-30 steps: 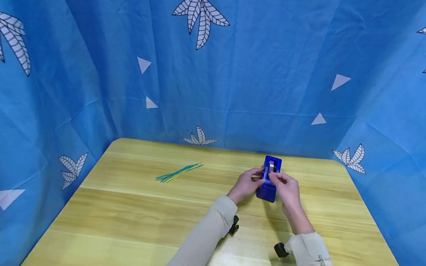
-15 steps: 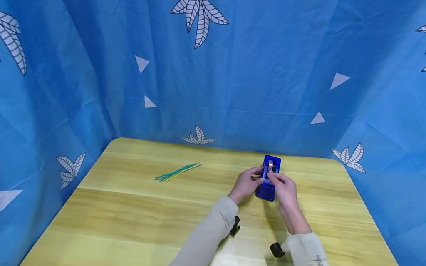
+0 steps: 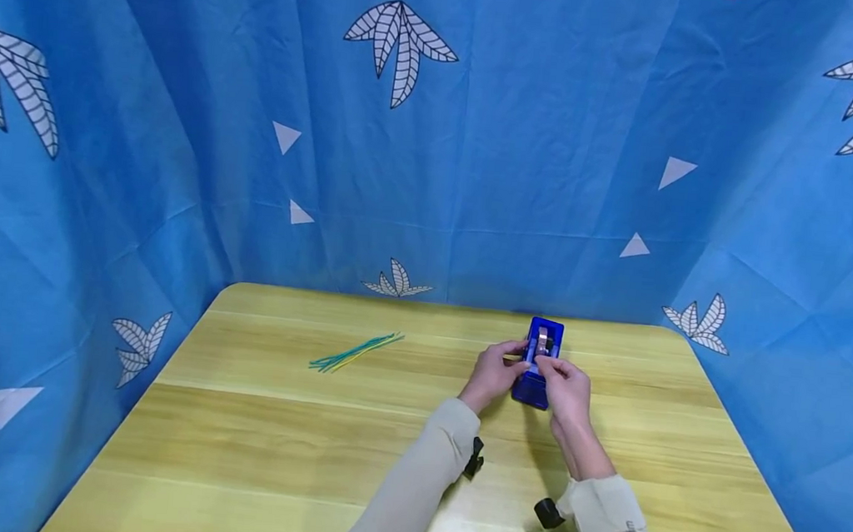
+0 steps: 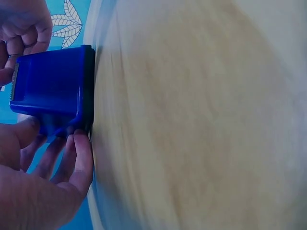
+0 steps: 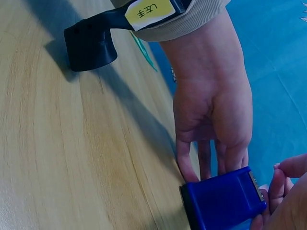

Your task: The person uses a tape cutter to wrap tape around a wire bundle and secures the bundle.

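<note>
A blue tape dispenser (image 3: 531, 391) stands on the table near its far edge, with a roll of tape (image 3: 543, 340) in it. My left hand (image 3: 491, 375) holds its left side; in the left wrist view those fingers (image 4: 82, 158) lie against the side wall and the thumb is near the top. The metal toothed blade (image 5: 256, 186) faces up at one end. Over the dispenser, my right hand (image 3: 568, 394) has thumb and forefinger brought together beside the blade, apparently pinching the tape's end. The clear film is hard to make out between the fingertips.
Several thin green and yellow strips (image 3: 356, 352) lie in a loose bundle on the wooden table (image 3: 270, 437), left of the hands. A blue patterned curtain (image 3: 538, 183) surrounds the back and sides. Black wrist-worn camera pieces (image 3: 548, 514) hang under both sleeves.
Relative to the dispenser, my right hand has shifted slightly toward the body, and its forearm has moved a little left. The left hand keeps its place on the dispenser. The head view tilted slightly.
</note>
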### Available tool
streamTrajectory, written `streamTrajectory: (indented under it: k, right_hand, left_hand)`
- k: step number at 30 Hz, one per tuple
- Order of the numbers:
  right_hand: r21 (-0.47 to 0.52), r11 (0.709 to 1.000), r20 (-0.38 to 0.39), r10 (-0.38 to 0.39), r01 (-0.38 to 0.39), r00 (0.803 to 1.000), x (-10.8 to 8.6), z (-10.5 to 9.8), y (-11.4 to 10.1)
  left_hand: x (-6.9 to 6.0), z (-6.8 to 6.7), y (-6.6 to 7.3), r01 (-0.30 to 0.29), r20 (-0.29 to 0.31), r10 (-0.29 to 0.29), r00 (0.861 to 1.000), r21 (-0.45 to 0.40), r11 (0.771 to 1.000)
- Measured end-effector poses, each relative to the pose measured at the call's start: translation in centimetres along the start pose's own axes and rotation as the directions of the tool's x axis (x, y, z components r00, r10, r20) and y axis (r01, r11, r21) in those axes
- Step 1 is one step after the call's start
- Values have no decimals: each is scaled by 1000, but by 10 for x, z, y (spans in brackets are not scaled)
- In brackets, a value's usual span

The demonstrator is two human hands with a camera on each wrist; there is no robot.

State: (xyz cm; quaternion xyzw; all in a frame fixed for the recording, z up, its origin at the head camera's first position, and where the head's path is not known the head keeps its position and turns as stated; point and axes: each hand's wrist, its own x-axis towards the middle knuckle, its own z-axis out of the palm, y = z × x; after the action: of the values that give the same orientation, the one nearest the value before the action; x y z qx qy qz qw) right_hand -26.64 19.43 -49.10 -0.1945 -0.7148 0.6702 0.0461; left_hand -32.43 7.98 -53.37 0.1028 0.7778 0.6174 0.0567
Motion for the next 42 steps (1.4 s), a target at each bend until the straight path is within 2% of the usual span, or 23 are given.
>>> streamTrajectory:
  k: [14, 21, 30, 38, 42]
  right_hand:
    - [19, 1000, 8, 18, -18, 1000, -7, 0, 8]
    - [20, 1000, -8, 15, -15, 1000, -14, -1, 7]
    - [2, 1000, -14, -1, 1, 1000, -28, 2, 6]
    - [-5, 997, -100, -81, 81, 992, -43, 6, 8]
    - [0, 996, -119, -84, 84, 989, -50, 5, 11]
  left_hand:
    - [-4, -1, -3, 17, 14, -17, 1000, 1, 1000]
    - [-1, 1, -5, 36, 32, -33, 999, -85, 996]
    - [2, 0, -4, 92, 33, -89, 996, -124, 988]
    - [2, -1, -1, 84, 27, -81, 996, -110, 990]
    - [3, -1, -1, 77, 18, -77, 997, -44, 996]
